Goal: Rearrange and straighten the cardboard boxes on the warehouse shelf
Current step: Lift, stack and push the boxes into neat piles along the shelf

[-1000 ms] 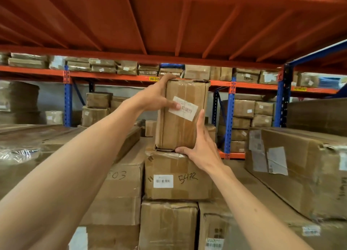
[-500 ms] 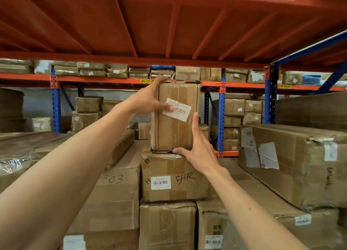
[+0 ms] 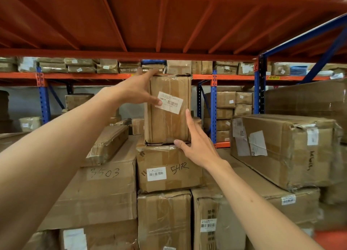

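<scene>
A tall cardboard box point(image 3: 169, 126) with a white barcode label stands upright on a wider box marked 5472 point(image 3: 169, 176), in the middle of the shelf stack. My left hand point(image 3: 137, 92) grips its upper left corner: the thumb presses on the label and the fingers reach over the top edge. My right hand point(image 3: 199, 146) is at its lower right corner with fingers spread. The thumb touches the bottom edge and the index finger lies along the right edge.
A box marked 3503 point(image 3: 105, 189) sits to the left with a long flat box point(image 3: 109, 144) lying askew on it. A large box point(image 3: 281, 150) lies to the right. The orange shelf beam point(image 3: 131, 53) hangs close overhead. More racks stand behind.
My right hand has loosened from cupping the lower right corner and its fingers have spread. My left hand has slid slightly higher on the corner. The box stays upright on the 5472 box.
</scene>
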`<state>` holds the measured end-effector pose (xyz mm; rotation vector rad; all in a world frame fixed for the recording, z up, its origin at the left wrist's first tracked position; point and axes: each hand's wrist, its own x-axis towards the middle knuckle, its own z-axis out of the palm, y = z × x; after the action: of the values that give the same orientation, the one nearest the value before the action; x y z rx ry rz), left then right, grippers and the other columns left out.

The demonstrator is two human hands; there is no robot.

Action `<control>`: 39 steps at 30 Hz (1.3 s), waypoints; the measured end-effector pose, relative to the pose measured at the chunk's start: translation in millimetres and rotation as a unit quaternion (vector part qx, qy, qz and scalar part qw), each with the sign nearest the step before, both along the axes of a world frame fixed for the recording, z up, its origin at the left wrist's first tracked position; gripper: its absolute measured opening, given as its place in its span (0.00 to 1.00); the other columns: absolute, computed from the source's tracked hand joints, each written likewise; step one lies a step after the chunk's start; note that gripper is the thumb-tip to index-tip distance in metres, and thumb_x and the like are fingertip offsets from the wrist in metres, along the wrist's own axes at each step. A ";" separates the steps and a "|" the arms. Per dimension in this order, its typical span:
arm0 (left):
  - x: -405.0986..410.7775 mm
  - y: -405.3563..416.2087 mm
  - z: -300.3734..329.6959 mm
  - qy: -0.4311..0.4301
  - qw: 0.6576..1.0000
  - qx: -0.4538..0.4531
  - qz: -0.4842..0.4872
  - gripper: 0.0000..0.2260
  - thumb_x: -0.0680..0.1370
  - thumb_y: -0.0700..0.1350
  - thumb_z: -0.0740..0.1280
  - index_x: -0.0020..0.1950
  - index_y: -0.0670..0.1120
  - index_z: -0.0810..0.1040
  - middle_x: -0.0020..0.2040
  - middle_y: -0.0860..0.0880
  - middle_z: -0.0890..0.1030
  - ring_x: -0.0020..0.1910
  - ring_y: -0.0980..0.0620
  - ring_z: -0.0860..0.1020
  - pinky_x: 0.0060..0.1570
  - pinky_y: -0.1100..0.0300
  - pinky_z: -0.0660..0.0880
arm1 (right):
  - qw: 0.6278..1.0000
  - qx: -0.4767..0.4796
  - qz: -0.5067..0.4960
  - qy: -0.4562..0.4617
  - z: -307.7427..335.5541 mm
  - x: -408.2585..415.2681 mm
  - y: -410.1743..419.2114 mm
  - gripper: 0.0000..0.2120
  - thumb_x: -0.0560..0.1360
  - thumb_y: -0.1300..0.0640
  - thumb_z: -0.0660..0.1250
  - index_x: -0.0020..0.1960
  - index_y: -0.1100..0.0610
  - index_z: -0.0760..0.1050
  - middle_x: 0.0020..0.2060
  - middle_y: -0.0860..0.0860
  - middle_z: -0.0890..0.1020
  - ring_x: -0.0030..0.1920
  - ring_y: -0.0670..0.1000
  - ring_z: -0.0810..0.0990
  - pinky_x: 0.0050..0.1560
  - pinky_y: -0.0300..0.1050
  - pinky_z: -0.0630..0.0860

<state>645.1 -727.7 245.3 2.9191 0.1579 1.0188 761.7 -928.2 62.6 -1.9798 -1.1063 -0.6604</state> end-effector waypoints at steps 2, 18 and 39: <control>0.6 -7.5 0.0 -0.014 1.000 0.011 0.007 0.54 0.64 0.67 0.77 0.81 0.64 0.46 0.82 0.39 0.44 0.80 0.34 0.49 0.75 0.39 0.49 | 1.000 0.022 -0.005 -0.014 -2.6 0.9 -5.2 0.48 0.81 0.41 0.68 0.79 0.29 0.29 0.85 0.46 0.51 0.82 0.53 0.58 0.77 0.63 0.61; 110.8 -231.1 -64.7 -0.036 0.964 0.140 -0.225 0.39 0.76 0.65 0.67 0.82 0.54 0.55 0.79 0.41 0.62 0.77 0.39 0.60 0.71 0.40 0.65 | 0.888 0.385 -0.201 0.149 -84.5 41.5 -206.8 0.34 0.80 0.36 0.66 0.82 0.40 0.56 0.80 0.46 0.61 0.51 0.30 0.79 0.54 0.46 0.79; 218.7 -346.6 -130.4 0.092 0.976 0.071 -0.182 0.46 0.73 0.63 0.73 0.82 0.63 0.46 0.72 0.38 0.68 0.69 0.37 0.69 0.68 0.45 0.68 | 0.886 0.303 -0.155 0.316 -117.8 123.9 -301.8 0.52 0.71 0.32 0.73 0.81 0.29 0.39 0.81 0.60 0.51 0.78 0.63 0.61 0.73 0.55 0.64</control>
<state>863.7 -1074.3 114.9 3.0002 -0.4472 0.7291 885.6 -1230.0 -55.2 -1.6238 -0.1472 -0.3923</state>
